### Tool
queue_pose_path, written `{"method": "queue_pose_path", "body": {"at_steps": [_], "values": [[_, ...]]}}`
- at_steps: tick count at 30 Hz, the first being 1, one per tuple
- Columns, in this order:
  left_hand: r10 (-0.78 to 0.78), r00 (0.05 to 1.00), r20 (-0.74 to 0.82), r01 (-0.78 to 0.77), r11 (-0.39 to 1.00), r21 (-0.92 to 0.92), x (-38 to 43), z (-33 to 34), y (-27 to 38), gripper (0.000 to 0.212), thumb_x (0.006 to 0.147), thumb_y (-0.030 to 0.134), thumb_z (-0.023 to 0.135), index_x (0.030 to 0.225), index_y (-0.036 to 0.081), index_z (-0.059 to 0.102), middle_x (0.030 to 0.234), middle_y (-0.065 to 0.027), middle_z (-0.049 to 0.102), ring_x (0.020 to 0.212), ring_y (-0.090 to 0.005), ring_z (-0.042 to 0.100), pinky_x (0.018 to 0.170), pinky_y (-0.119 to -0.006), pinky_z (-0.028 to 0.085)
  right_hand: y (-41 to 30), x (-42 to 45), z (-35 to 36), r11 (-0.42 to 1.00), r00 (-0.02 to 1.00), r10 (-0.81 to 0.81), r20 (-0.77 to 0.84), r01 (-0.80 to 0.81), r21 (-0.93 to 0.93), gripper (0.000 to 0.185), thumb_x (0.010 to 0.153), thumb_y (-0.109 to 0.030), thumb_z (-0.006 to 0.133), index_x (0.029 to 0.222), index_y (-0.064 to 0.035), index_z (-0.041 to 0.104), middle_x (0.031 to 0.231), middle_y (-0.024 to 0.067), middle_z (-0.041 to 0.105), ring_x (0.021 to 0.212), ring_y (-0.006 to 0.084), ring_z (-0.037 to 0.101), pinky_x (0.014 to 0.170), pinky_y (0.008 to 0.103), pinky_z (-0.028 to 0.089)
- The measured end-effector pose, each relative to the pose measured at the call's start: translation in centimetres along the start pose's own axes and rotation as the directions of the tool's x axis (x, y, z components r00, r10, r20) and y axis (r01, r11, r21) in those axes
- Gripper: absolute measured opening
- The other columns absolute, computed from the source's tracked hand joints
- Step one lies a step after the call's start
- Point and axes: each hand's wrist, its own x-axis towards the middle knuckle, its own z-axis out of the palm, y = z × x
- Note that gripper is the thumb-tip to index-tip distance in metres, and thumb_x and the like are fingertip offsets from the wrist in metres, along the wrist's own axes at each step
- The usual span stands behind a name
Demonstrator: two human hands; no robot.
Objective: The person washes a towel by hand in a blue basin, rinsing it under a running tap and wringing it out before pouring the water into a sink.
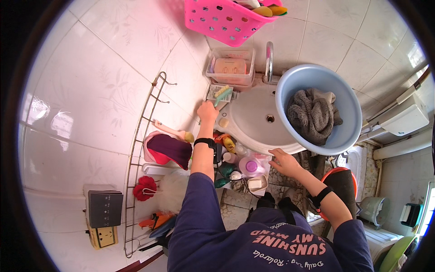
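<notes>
My left hand (208, 111) is closed around the handle of a green scrub brush (222, 94), whose pale bristles face up over a small printed packet (214, 92) at the sink's left corner. A round beige piece, perhaps soap (223, 122), lies on the rim just below. My right hand (284, 163) is at the front rim of the white washbasin (251, 112), fingers apart and holding nothing. On the basin's right side rests a light blue plastic tub (351, 102) with a grey fleecy cloth (311, 115) in it. The chrome faucet (269, 63) stands behind the basin.
A pink basket (221, 23) hangs above a clear plastic container (249, 76). Bottles, including one with a purple cap (251, 166), and a soap dish (255, 184) stand below the basin. A wire rack (131, 170) is on the left wall; an orange-rimmed bucket (354, 183) stands right.
</notes>
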Motion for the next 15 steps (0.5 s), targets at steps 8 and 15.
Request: {"method": "queue_pose_path", "body": {"at_steps": [8,15], "values": [[0.035,0.994,-0.106,-0.044,0.996,-0.078,0.0,1.1,-0.2,0.023,0.073,0.026,0.066,0.084,0.006,0.064,0.084,-0.0135,0.063,0.077,-0.0312,0.062,0.066,-0.042,0.05,0.1,0.4,-0.1,1.0,1.0,0.008,0.02,-0.009,0.018,0.043,0.082,-0.025,0.058,0.118,-0.0024,0.049,0.104,0.0183,0.055,0.084,0.0334,0.059,0.074,0.0408,0.048],[0.009,0.987,-0.159,-0.039,0.982,-0.185,0.0,1.4,-0.3,0.024,0.071,0.029,0.069,0.073,0.006,0.062,0.075,-0.0113,0.063,0.072,-0.0293,0.061,0.061,-0.041,0.048,1.4,-0.6,-0.1,0.999,0.998,0.039,0.056,-0.039,0.0,0.042,0.082,-0.025,0.057,0.117,-0.0021,0.051,0.103,0.0186,0.056,0.082,0.0322,0.06,0.074,0.0405,0.048]]}}
